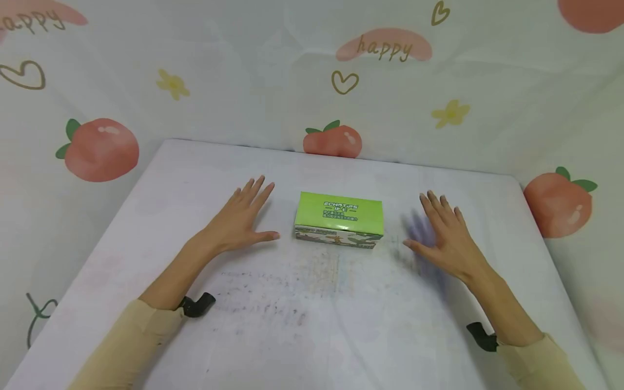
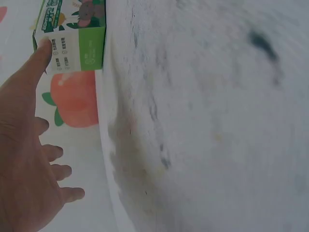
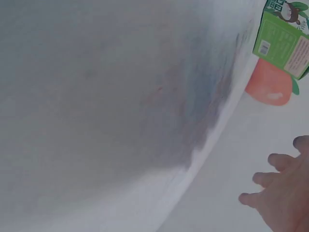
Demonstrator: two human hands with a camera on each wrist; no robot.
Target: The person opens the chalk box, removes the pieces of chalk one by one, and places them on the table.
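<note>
Hands, two, left hand (image 1: 241, 219) and right hand (image 1: 446, 238), flank one green box (image 1: 339, 219).

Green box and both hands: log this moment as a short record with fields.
box: green box lying flat near the middle of the white table
left hand: fingers straight, left of the box, thumb tip close to it
right hand: fingers spread, blurred, right of the box, apart from it
backdrop: cloth with peach prints

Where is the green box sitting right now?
In the head view the green box lies on the white table, centred between the left hand and right hand, neither gripping it.
</note>
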